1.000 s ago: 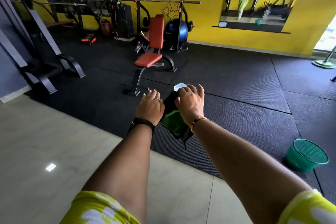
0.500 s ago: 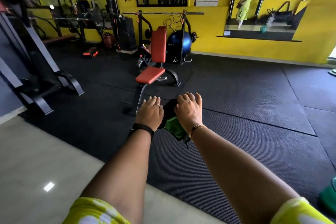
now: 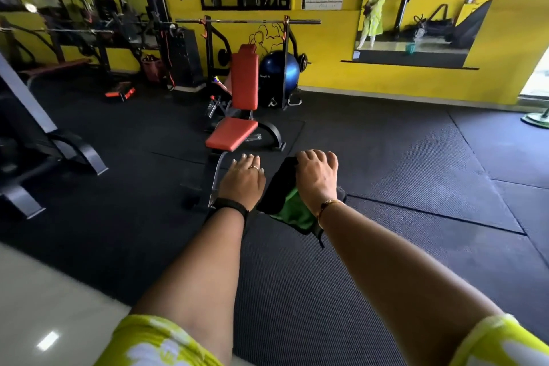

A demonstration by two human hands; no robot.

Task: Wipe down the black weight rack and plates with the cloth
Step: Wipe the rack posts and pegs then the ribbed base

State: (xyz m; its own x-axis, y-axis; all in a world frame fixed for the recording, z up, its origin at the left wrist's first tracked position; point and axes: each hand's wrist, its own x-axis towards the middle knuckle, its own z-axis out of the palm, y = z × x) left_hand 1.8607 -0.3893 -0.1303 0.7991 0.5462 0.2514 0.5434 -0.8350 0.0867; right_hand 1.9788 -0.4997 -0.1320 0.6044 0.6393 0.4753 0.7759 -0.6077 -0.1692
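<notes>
Both my arms reach forward over the black rubber floor. My right hand (image 3: 316, 177) grips a black and green cloth (image 3: 286, 206) that hangs down below the wrist. My left hand (image 3: 242, 180) is held beside it, palm down, fingers loosely bent and empty, apart from the cloth. A black rack (image 3: 212, 47) with a bare barbell (image 3: 246, 21) across its top stands at the yellow wall, far ahead of my hands. Small black weight plates (image 3: 303, 60) hang on its sides.
A red padded bench (image 3: 234, 134) stands just beyond my hands. Behind it is a blue exercise ball (image 3: 280, 70). Dark machines (image 3: 35, 140) fill the left side. A wall mirror (image 3: 413, 24) shows a person in yellow-green clothes. Pale tiles (image 3: 44, 306) lie at the lower left.
The view has moved forward and lifted, so the bench and rack are nearer. The green bucket on the right has left the view. My hands keep the same hold.
</notes>
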